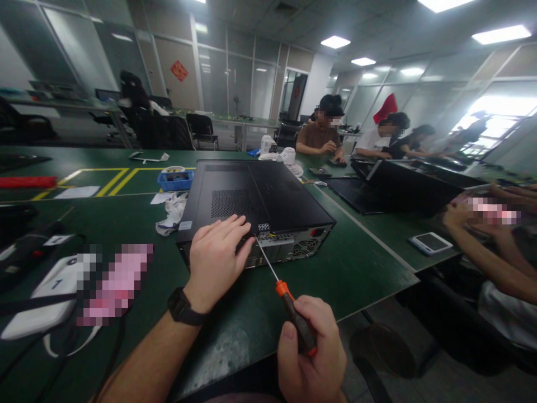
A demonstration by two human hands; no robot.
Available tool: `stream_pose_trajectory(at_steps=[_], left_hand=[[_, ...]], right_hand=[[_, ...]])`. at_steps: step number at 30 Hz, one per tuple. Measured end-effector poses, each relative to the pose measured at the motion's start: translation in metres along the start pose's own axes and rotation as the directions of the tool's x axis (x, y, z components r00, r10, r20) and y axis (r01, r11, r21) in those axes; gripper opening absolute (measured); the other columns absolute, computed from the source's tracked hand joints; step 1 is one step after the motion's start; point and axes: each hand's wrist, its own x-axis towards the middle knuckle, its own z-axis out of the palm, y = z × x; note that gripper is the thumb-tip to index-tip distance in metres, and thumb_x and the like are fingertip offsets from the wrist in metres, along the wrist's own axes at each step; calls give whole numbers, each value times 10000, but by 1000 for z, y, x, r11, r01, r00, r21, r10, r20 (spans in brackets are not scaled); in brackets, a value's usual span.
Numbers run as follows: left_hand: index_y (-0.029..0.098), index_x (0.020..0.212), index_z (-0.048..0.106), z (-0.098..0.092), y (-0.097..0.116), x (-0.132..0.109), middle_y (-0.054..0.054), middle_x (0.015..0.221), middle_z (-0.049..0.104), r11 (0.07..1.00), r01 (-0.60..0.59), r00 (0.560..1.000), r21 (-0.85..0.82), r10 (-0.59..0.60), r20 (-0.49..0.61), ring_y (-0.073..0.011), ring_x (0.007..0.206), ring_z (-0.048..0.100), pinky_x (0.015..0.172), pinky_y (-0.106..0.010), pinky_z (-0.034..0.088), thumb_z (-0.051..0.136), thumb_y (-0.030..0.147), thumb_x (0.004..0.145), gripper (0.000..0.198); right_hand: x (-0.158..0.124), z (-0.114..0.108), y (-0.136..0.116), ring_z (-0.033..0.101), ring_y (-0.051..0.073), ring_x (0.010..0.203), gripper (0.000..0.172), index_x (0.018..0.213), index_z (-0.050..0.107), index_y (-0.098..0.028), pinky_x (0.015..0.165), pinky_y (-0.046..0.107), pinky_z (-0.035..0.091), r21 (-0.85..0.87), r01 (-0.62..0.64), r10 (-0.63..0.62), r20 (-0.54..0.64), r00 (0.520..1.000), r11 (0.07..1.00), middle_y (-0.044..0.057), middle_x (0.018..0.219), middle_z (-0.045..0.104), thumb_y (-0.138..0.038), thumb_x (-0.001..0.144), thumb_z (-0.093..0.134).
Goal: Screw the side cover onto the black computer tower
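A black desktop computer case lies flat on the green table, its rear panel facing me. My left hand rests on the case's near top edge, fingers stretched over the top and thumb down by the rear edge. My right hand is wrapped round the orange and dark handle of a screwdriver. Its thin shaft slants up to the rear panel, with the tip at the upper edge beside my left thumb. What the tip meets is too small to make out.
Left of the case are a blue basket, crumpled white gloves and a white device with cables. A white-framed device lies at right, near a co-worker's arms and another black case. The table's edge runs below right.
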Motion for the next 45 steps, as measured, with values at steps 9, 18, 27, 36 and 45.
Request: stream_pose_trajectory(at_steps=[9, 18, 27, 36, 45], left_hand=[[216, 1165, 730, 0, 0, -1, -84, 1314, 771, 1000, -13, 1000, 8, 13, -5, -274, 1237, 726, 1037, -474, 517, 633, 303, 1007, 205], [206, 1160, 740, 1, 0, -1, -84, 1309, 773, 1000, -13, 1000, 2, 13, -16, -279, 1226, 732, 1032, -474, 520, 649, 295, 996, 207], [223, 1166, 746, 3, -2, -2, -74, 1323, 767, 1000, -5, 1000, -9, 5, -13, -285, 1236, 727, 1040, -483, 516, 648, 295, 990, 214], [217, 1155, 742, 1, -1, 0, -82, 1313, 772, 1000, -16, 1000, 6, 16, -24, -275, 1230, 731, 1031, -471, 524, 651, 299, 997, 199], [206, 1154, 735, 1, 0, 0, -92, 1305, 774, 999, -29, 999, 18, 30, -28, -276, 1222, 735, 1016, -472, 531, 666, 285, 987, 198]], right_hand=[[1, 1, -2, 676, 162, 897, 301, 1164, 587, -127, 796, 296, 604, 5, 14, -14, -12, 1000, 1000, 79, 980, 667, -65, 869, 577], [-2, 2, 1, 682, 138, 961, 293, 1170, 595, -117, 884, 256, 588, 8, 13, -13, -21, 1000, 1000, 72, 1017, 669, -55, 884, 580], [0, 1, 1, 701, 137, 938, 228, 1141, 607, -131, 863, 241, 604, -50, 0, -1, -31, 1000, 999, 61, 979, 686, -89, 918, 579], [-5, -3, 2, 725, 117, 723, 159, 1141, 633, -152, 727, 225, 626, -152, -88, 90, 6, 996, 984, 45, 925, 737, -205, 1015, 552], [3, 0, -1, 709, 148, 893, 222, 1135, 608, -132, 805, 254, 622, -67, 11, -14, -39, 999, 998, 71, 960, 699, -101, 916, 589]])
